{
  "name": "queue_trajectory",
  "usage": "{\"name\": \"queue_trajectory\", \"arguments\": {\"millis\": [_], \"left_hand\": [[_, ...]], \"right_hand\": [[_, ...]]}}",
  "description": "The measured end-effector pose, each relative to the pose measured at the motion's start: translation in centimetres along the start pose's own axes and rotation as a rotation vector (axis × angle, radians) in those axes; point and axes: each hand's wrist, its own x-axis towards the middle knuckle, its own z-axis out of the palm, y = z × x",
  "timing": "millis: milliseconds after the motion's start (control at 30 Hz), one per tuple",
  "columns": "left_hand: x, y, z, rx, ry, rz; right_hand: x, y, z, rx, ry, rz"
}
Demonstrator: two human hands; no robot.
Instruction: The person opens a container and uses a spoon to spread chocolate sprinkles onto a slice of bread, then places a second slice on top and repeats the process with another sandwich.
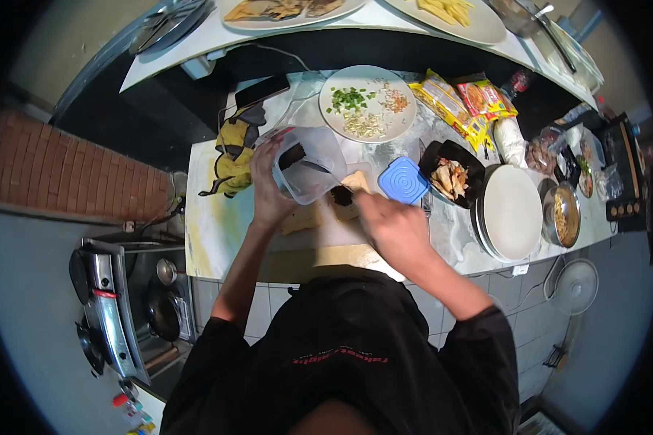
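Observation:
My left hand (265,174) grips a clear plastic tub (318,156), tilted over the table with dark brown bits inside. Just right of the tub, my right hand (388,225) is closed and a little blurred; a thin grey shape, perhaps a utensil, shows between it and the tub, but I cannot make out what the fingers hold. Beneath lies a bread slice (355,181) with a heap of dark brown sprinkles (342,196). Another bread slice (302,220) rests to its left, partly hidden by the tub and arm. The blue lid (404,181) sits beside my right hand.
A plate (370,78) of chopped greens stands behind. To the right are a black bowl (435,154) of food, stacked plates (511,214), a metal bowl (567,235) and yellow packets (450,109). Bananas (233,163) and a phone (262,91) lie left; a stove (109,297) stands below-left.

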Motion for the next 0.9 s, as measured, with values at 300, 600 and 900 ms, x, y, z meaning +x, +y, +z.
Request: {"name": "queue_trajectory", "arguments": {"millis": [300,600,900], "left_hand": [[0.6,3.3,0.6,0.101,-0.05,0.066],[0.2,3.6,0.8,0.064,-0.061,0.105],[0.1,3.5,0.4,0.068,-0.086,0.026]], "right_hand": [[6.5,1.5,6.8,-0.153,-0.056,-0.209],[5.4,1.5,7.4,0.213,-0.297,0.203],[4.1,2.8,5.1,0.761,-0.276,0.526]]}}
